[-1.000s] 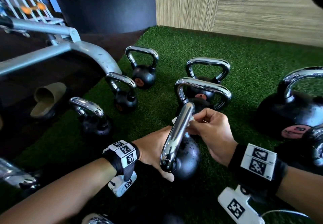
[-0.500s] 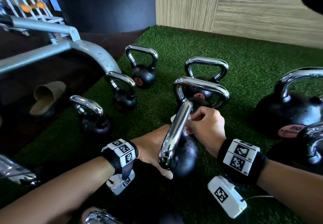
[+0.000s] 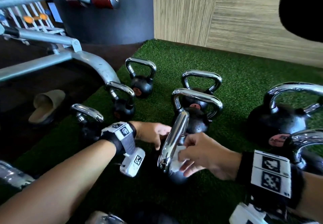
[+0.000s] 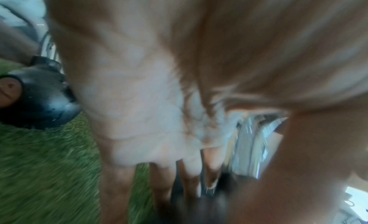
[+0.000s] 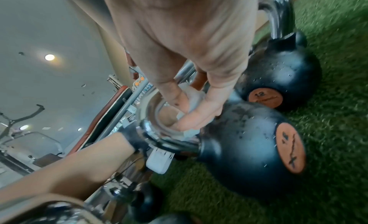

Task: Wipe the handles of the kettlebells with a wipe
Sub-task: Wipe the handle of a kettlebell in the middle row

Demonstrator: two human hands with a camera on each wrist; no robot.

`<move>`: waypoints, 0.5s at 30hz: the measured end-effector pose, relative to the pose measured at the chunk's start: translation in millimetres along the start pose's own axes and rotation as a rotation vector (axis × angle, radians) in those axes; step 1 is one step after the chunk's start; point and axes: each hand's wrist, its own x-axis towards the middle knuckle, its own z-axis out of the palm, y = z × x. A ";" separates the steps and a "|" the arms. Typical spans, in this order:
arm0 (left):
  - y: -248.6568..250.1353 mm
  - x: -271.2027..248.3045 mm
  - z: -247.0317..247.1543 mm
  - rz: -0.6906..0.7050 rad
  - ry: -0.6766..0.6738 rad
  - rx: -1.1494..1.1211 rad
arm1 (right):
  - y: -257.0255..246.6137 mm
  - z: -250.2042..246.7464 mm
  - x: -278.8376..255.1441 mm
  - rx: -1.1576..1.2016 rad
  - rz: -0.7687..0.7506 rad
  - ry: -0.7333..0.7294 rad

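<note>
Kettlebell with black round body and polished chrome handle (image 3: 174, 143) stands on the green artificial turf (image 3: 218, 185) directly in front of the person, between the two hands. In the head view its handle is seen edge-on, as one shiny bar. Its black surface has small pale chips, and the right wrist view shows a round orange-brown plate with dark marks on its side (image 5: 290, 148).

The right hand (image 3: 204, 154) holds a crumpled white wipe (image 3: 176, 160) against the lower part of this handle; the thumb and fingers are curled and pinch the wipe against the chrome. The left hand (image 3: 153, 133) is on the other side, and its fingers reach down to the black body. The left wrist view is blurred, so I cannot tell if these fingers are straight or bent.

Counting in the head view, I find at least eight more kettlebells of the same kind: two behind the held one (image 3: 195, 108), three smaller in a row to the left (image 3: 124, 105), two big ones at the right (image 3: 283, 117), and one partly cut off at the bottom edge (image 3: 104, 218).

Farther left, one beige rubber slipper (image 3: 46, 105) lies on the dark floor under a grey metal machine frame (image 3: 52, 61). A wood-pattern wall (image 3: 227, 14) closes the far side.
</note>
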 end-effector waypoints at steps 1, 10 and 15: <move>5.5 1.8 -6.2 0.053 0.075 -0.007 | -3.5 4.5 -5.3 0.017 -0.008 -0.037; 41.4 18.6 -27.2 0.278 0.415 0.088 | -32.8 16.9 -1.0 0.049 0.046 -0.069; 37.2 17.2 -13.6 0.286 0.539 0.022 | -27.0 24.3 2.3 -0.139 -0.052 0.135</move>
